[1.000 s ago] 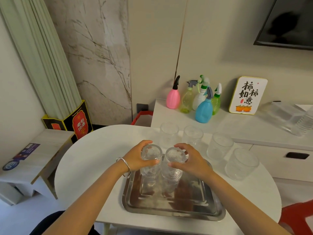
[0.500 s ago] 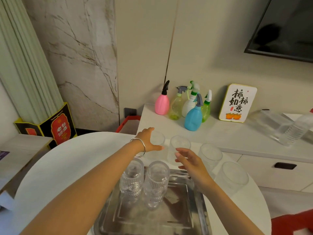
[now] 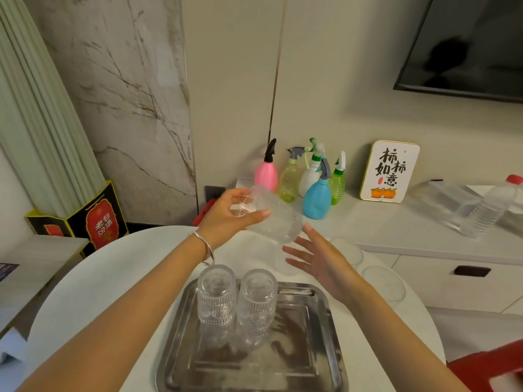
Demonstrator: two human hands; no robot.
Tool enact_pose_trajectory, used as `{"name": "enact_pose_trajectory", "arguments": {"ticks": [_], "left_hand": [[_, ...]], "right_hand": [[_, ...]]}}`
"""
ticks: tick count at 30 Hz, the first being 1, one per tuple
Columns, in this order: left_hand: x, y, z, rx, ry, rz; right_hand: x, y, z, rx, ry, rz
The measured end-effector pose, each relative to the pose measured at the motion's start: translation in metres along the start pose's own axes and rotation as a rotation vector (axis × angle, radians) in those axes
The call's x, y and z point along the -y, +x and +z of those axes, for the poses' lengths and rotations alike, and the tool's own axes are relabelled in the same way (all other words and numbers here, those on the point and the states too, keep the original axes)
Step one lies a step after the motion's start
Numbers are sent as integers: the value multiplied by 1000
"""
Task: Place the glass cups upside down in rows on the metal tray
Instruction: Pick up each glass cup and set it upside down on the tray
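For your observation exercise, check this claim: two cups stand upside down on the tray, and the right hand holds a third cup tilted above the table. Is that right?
Wrong hand. The head view shows the left hand holding the third cup; the right hand is open and empty beside it. Two cups do stand upside down on the tray.

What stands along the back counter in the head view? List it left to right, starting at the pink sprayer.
pink spray bottle → yellow-green spray bottle → white spray bottle → blue spray bottle → green spray bottle → sign with oranges → clear plastic box → water bottle
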State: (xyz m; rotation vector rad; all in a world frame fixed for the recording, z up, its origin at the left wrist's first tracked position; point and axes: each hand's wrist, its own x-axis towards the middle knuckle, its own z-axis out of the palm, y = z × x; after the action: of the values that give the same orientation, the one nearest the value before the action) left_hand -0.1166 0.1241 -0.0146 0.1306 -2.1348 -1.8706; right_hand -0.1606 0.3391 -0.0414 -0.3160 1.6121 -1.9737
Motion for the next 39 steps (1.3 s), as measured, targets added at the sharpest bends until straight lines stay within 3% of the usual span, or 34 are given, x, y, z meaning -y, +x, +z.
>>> {"name": "enact_pose_trajectory", "arguments": {"ticks": [3, 5, 7, 10, 13, 16, 25, 39], "left_hand": [[-8, -18, 18, 82, -145, -27], [-6, -28, 25, 109, -111, -9], [4, -38, 25, 155, 37, 6], [26, -52, 14, 263, 453, -13], [46, -61, 6, 376, 828, -8], [59, -64, 7, 398, 955, 19], [73, -64, 8, 328, 947, 24], [75, -64, 8, 307, 932, 0]], "right_hand": [[14, -10, 10, 10, 89, -116], [20, -20, 7, -59, 40, -190], [24, -32, 0, -156, -74, -244], [25, -47, -15, -302, -386, -329], [17, -53, -26, -305, -683, -350], [-4, -49, -33, -277, -909, -293], [-49, -38, -29, -190, -998, -205], [-55, -31, -21, -178, -1003, -194]]}}
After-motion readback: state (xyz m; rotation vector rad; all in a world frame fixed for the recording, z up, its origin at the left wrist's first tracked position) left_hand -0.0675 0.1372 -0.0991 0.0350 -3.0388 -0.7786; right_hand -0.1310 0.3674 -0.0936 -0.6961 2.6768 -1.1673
